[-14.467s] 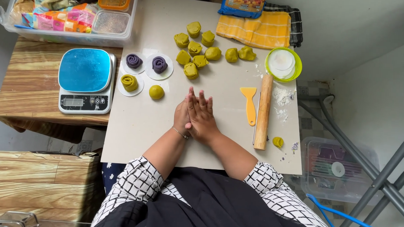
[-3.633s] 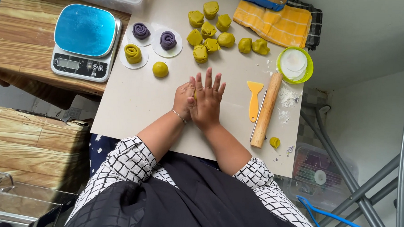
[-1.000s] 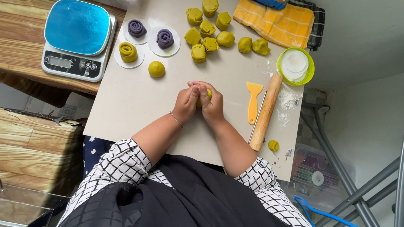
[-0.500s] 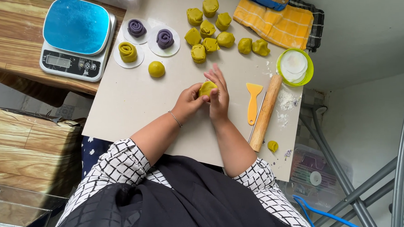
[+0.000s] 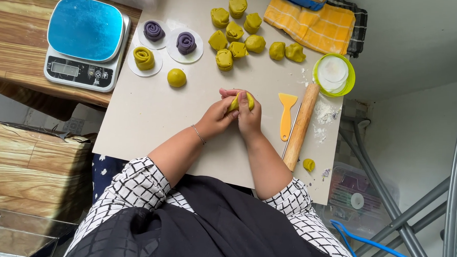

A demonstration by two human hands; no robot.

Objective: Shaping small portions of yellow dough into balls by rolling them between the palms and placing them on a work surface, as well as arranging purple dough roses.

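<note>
**Dough piece held between both hands over the work board**

Dough piece (image 5: 238,100), yellow-green and small, sits pinched between the person's two hands above the middle of the pale work board (image 5: 138,115). The left hand (image 5: 217,115) closes around its near side, fingers curled onto it, and a thin bracelet shows at that wrist. The right hand (image 5: 249,115) presses against the other side, thumb and fingers wrapped over the top, so the two hands meet around the piece and only part of its surface shows between them.

Just to the right of the hands lies a yellow plastic scraper (image 5: 287,113), and beside that a wooden rolling pin (image 5: 302,126) set lengthwise, with a scatter of flour near its far end. A small scrap of dough (image 5: 309,164) rests by the pin's near end. A green bowl (image 5: 334,74) holding round white paper discs stands at the board's right edge.

Further up the board, a cluster of yellow-green dough lumps (image 5: 237,30) is gathered, and a smooth dough ball (image 5: 176,77) lies apart on the left. Three finished rose-shaped pieces sit on white discs: two purple roses (image 5: 170,36) and one yellow-green rose (image 5: 144,58). A kitchen scale (image 5: 84,40) with a blue top stands on the wooden table to the left. A yellow checked cloth (image 5: 310,25) lies at the top right.
</note>
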